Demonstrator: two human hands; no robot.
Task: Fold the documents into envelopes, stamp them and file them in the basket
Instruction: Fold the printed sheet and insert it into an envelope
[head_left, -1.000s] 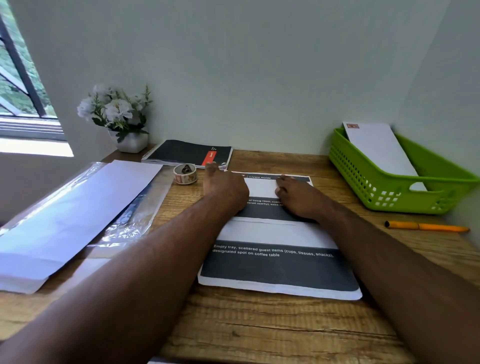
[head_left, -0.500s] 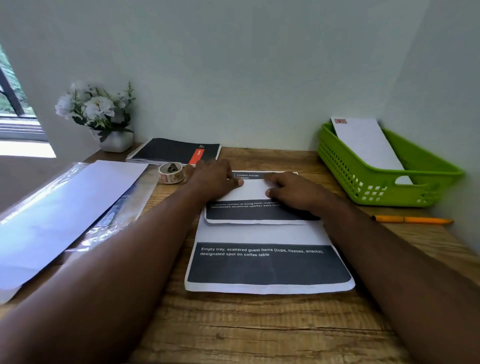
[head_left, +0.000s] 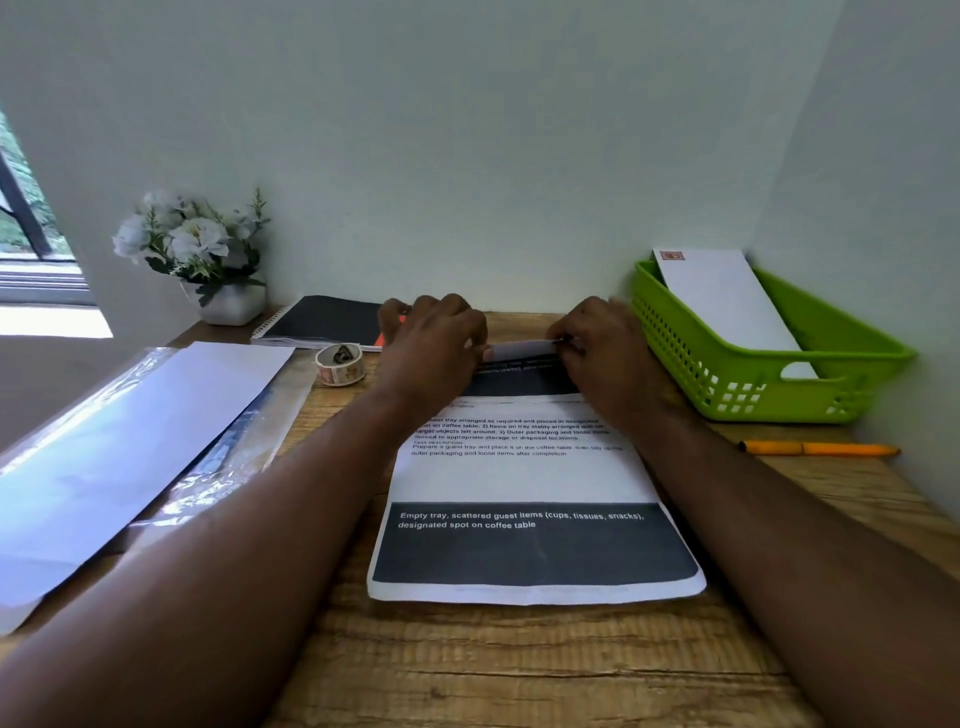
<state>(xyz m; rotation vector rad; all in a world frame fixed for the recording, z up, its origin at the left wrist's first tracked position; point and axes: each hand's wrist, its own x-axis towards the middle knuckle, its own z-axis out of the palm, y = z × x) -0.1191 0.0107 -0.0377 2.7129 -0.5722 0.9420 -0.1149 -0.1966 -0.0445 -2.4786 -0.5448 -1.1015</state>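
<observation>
Both hands — left hand, right hand — are pinching the document's far edge, folding it — creasing likely comes next.

Single head view, worn by the person, looks forward and down along both forearms toward the far edge of the counter. Wide-angle, edges bend. Close in: forearms fill the near corners of the frame, left hand and right hand sit mid-frame near the far edge. Back wall fills the top half. Window at far left, side wall at right. Green basket at the far right corner, flower pot at the far left corner. No second view, nothing shared
</observation>
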